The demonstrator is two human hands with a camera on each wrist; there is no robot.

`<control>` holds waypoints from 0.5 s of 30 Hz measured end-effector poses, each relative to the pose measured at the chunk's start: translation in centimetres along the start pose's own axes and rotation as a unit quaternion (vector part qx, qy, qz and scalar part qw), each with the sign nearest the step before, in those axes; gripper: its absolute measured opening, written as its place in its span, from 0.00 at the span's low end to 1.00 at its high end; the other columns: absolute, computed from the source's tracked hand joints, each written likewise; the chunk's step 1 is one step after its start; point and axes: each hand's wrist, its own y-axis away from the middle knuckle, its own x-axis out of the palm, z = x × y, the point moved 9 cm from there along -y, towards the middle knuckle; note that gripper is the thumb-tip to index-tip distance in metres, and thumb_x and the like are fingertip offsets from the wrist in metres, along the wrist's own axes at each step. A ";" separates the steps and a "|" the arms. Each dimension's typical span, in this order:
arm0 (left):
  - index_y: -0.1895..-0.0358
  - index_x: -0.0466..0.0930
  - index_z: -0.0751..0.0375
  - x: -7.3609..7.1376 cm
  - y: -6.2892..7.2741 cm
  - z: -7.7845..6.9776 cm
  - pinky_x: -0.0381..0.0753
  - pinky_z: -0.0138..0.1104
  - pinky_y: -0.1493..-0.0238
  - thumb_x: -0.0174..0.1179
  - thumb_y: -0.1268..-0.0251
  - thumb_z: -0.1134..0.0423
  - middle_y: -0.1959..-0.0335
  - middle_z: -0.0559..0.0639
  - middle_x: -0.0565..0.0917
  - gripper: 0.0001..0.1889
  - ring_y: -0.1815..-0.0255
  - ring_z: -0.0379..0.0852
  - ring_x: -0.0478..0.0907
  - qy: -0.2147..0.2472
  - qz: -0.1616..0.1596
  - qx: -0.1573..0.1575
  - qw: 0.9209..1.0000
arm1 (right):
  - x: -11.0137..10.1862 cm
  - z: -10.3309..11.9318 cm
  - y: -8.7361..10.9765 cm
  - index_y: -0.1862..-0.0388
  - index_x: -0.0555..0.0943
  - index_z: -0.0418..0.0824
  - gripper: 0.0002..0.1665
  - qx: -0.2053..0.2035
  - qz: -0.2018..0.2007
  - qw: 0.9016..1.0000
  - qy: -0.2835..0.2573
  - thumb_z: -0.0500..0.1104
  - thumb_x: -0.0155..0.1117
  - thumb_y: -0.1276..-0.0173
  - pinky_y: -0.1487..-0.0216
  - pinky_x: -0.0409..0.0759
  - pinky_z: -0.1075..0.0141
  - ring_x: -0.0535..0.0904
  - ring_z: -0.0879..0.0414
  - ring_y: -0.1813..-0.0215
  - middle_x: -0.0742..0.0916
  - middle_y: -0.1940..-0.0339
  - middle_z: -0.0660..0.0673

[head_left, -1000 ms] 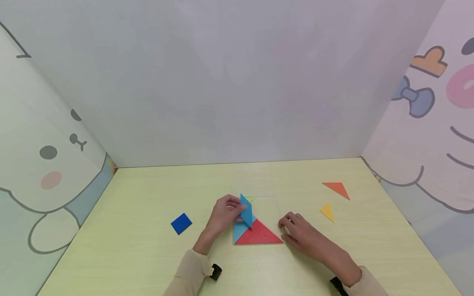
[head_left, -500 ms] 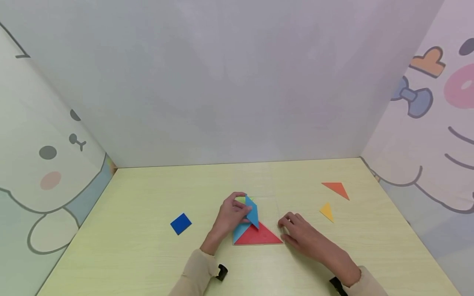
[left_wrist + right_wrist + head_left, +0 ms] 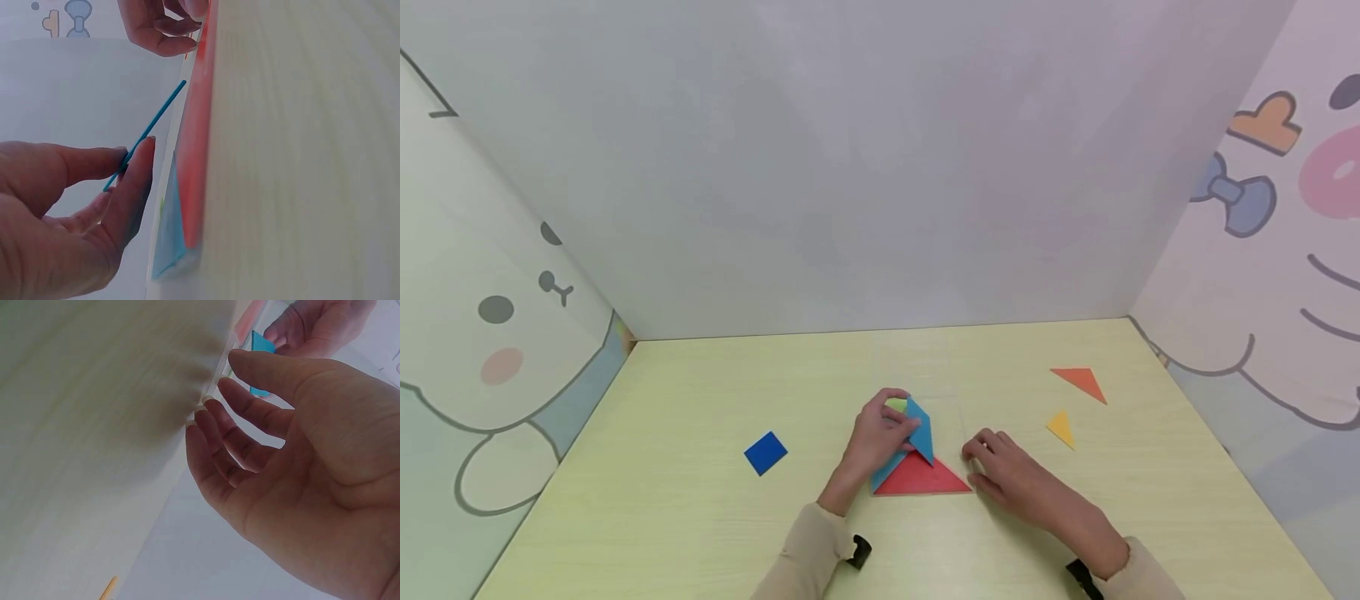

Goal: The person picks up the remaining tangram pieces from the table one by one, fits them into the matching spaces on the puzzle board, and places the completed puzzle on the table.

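Observation:
My left hand (image 3: 874, 440) pinches a light blue parallelogram tangram piece (image 3: 923, 432) between thumb and fingers. The piece stands on a tilt above the red triangle (image 3: 921, 478); the left wrist view shows this held piece (image 3: 164, 107) edge-on, apart from the pieces below. Beside the red triangle lies a light blue piece (image 3: 882, 479), partly covered by the hand. A bit of a green piece (image 3: 896, 404) shows behind the fingers. My right hand (image 3: 1018, 482) rests on the table right of the red triangle, fingers loosely bent, holding nothing, as its right wrist view also shows.
A dark blue square (image 3: 766, 453) lies to the left on the pale wooden table (image 3: 662, 517). On the right are a yellow triangle (image 3: 1062, 430) and an orange triangle (image 3: 1083, 383). A grey back wall (image 3: 880, 208) and printed side walls enclose the table.
My left hand has shifted to the right with the light blue parallelogram, which now covers more of the red triangle's left side. My right hand has stayed in place.

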 end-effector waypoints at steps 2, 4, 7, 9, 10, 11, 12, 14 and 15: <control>0.37 0.73 0.64 0.1 0.0 0.0 0.87 0.38 0.66 0.67 0.30 0.67 0.62 0.57 0.83 0.22 0.73 0.51 0.87 -0.002 -0.001 -0.001 1.000 | 0.0 0.0 0.0 0.53 0.77 0.42 0.14 -0.001 -0.002 1.000 0.002 0.34 0.71 0.32 0.58 0.75 0.66 0.69 0.58 0.57 0.77 0.56 0.50; 0.37 0.73 0.64 0.2 -0.1 0.0 0.87 0.38 0.66 0.67 0.31 0.67 0.62 0.57 0.84 0.22 0.73 0.50 0.86 -0.005 -0.003 -0.005 1.000 | 0.0 0.0 -0.1 0.53 0.77 0.42 0.14 0.002 -0.001 1.000 0.001 0.34 0.71 0.32 0.58 0.75 0.66 0.69 0.58 0.57 0.77 0.56 0.50; 0.38 0.73 0.64 0.4 -0.1 0.1 0.87 0.37 0.67 0.68 0.31 0.67 0.62 0.57 0.84 0.22 0.74 0.49 0.86 -0.011 -0.004 -0.010 1.000 | 0.0 -0.1 -0.1 0.53 0.77 0.42 0.13 0.010 0.004 1.000 -0.001 0.34 0.71 0.31 0.58 0.75 0.66 0.69 0.58 0.57 0.77 0.55 0.50; 0.38 0.73 0.63 0.4 -0.2 0.2 0.87 0.36 0.67 0.68 0.31 0.66 0.62 0.56 0.84 0.21 0.75 0.48 0.86 -0.014 -0.005 -0.017 1.000 | 0.1 -0.2 -0.1 0.53 0.77 0.42 0.13 0.014 0.008 1.000 -0.002 0.35 0.71 0.31 0.58 0.75 0.66 0.69 0.58 0.56 0.77 0.55 0.50; 0.38 0.73 0.63 0.5 -0.2 0.2 0.87 0.36 0.67 0.68 0.31 0.66 0.62 0.55 0.84 0.21 0.75 0.47 0.85 -0.015 -0.006 -0.020 1.000 | 0.1 -0.2 -0.1 0.53 0.77 0.42 0.13 0.016 0.009 1.000 -0.002 0.35 0.71 0.31 0.58 0.75 0.66 0.69 0.58 0.56 0.77 0.55 0.50; 0.39 0.73 0.63 0.6 -0.2 0.3 0.86 0.35 0.67 0.68 0.31 0.66 0.62 0.55 0.84 0.21 0.76 0.47 0.85 -0.015 -0.006 -0.022 1.000 | 0.1 -0.2 -0.1 0.53 0.77 0.42 0.13 0.016 0.009 1.000 -0.003 0.35 0.71 0.31 0.58 0.75 0.66 0.69 0.58 0.56 0.77 0.55 0.50; 0.39 0.73 0.63 0.7 -0.2 0.2 0.87 0.36 0.67 0.68 0.31 0.66 0.63 0.55 0.84 0.21 0.76 0.47 0.86 -0.014 -0.006 -0.022 1.000 | 0.1 -0.2 -0.1 0.53 0.77 0.42 0.13 0.016 0.009 1.000 -0.004 0.35 0.71 0.31 0.58 0.75 0.66 0.69 0.58 0.56 0.77 0.55 0.50; 0.39 0.72 0.64 0.8 -0.2 0.2 0.87 0.36 0.67 0.68 0.31 0.67 0.63 0.55 0.83 0.21 0.76 0.48 0.86 -0.008 -0.006 -0.025 1.000 | 0.1 -0.2 -0.1 0.53 0.77 0.42 0.13 0.015 0.007 1.000 -0.005 0.35 0.71 0.31 0.58 0.75 0.66 0.69 0.58 0.57 0.77 0.55 0.50; 0.39 0.72 0.64 0.9 -0.2 0.2 0.87 0.36 0.67 0.68 0.31 0.67 0.63 0.56 0.83 0.21 0.76 0.49 0.86 -0.005 -0.006 -0.025 1.000 | 0.1 -0.2 -0.1 0.53 0.77 0.42 0.13 0.014 0.007 1.000 -0.006 0.35 0.71 0.31 0.58 0.75 0.66 0.69 0.58 0.57 0.77 0.55 0.50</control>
